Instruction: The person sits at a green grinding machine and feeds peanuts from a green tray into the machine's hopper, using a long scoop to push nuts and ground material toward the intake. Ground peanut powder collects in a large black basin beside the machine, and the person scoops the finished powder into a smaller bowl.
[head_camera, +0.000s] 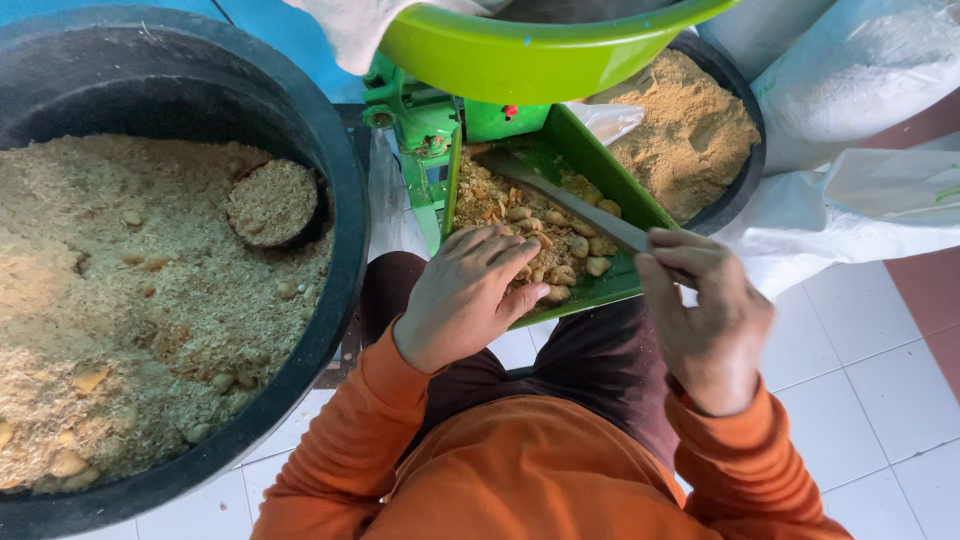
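A green metal chute tray (600, 165) slopes toward my lap and holds peanuts in shell (560, 255) mixed with husk bits. My left hand (465, 295) rests palm down on the peanuts at the tray's near end, fingers spread. My right hand (705, 315) grips the near end of a flat grey metal blade (570, 200) that lies diagonally across the tray. The tray hangs from a green machine (425, 125) under a lime-green basin (530, 50). I wear orange sleeves.
A large black tub (345, 220) at the left is full of husk and crumbs, with a small round scoop (272, 203) sunk in it. A second black tub (690, 135) of fine tan meal stands behind the tray. White sacks (860, 90) lie at the right on white and red floor tiles.
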